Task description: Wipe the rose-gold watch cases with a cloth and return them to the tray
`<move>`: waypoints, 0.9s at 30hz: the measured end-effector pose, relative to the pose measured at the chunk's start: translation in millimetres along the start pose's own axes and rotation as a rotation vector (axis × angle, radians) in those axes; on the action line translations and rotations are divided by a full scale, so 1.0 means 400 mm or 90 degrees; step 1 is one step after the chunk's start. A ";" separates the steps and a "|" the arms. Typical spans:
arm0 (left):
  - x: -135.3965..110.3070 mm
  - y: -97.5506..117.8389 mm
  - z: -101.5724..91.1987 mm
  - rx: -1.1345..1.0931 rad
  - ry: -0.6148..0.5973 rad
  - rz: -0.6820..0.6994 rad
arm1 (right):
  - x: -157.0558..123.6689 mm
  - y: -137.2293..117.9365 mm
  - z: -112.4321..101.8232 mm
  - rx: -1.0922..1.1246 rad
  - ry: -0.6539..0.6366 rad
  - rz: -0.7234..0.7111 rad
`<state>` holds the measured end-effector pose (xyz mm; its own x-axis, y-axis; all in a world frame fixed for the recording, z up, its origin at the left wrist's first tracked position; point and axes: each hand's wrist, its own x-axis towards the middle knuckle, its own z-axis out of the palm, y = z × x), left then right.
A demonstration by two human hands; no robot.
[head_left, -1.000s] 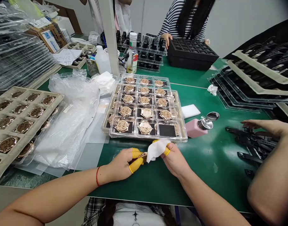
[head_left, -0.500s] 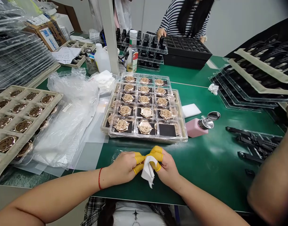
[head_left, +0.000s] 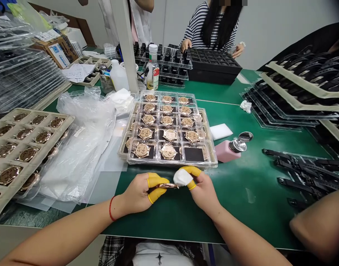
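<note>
My left hand [head_left: 141, 192], with yellow finger cots, pinches a rose-gold watch case [head_left: 164, 186] held flat just above the green table. My right hand [head_left: 203, 190], also in yellow cots, grips a folded white cloth [head_left: 182, 178] pressed against the case's right edge. Just beyond both hands stands a clear tray [head_left: 213, 157] of rose-gold watch cases; its near right black pocket [head_left: 194, 154] holds none.
Beige trays of watch cases [head_left: 22, 144] and loose plastic bags [head_left: 83, 140] lie at left. A pink dispenser bottle [head_left: 227, 150] and white pad [head_left: 221, 131] sit right of the tray. Black straps [head_left: 299, 171] and a co-worker's arm [head_left: 321, 225] are at right.
My hands have parted slightly; the cloth, hanging loose half a second ago, is now bunched at the case's edge. The co-worker's hand has drawn off the black straps.
</note>
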<state>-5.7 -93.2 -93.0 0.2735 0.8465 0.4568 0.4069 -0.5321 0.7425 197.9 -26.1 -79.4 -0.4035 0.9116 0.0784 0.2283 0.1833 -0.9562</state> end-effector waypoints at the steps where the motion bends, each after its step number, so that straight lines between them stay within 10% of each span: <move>1: 0.001 0.000 -0.001 0.003 -0.002 -0.016 | -0.002 -0.005 -0.002 0.035 0.035 -0.001; 4: 0.000 -0.001 0.000 0.032 -0.028 -0.058 | -0.014 -0.016 0.005 0.070 0.118 -0.062; 9: -0.002 0.000 0.012 0.061 -0.027 -0.067 | -0.029 -0.012 0.031 0.073 -0.087 -0.238; 17: -0.008 -0.003 0.016 0.061 -0.014 -0.074 | -0.013 0.000 0.029 0.213 -0.145 -0.010; 27: -0.013 -0.014 0.032 0.136 -0.173 -0.072 | -0.025 0.023 0.045 0.077 -0.117 -0.138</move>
<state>1.8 -94.8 -106.1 0.4262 0.8800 0.2099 0.6128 -0.4515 0.6486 188.1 -40.3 -94.1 -0.5868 0.7724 0.2431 0.0168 0.3117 -0.9500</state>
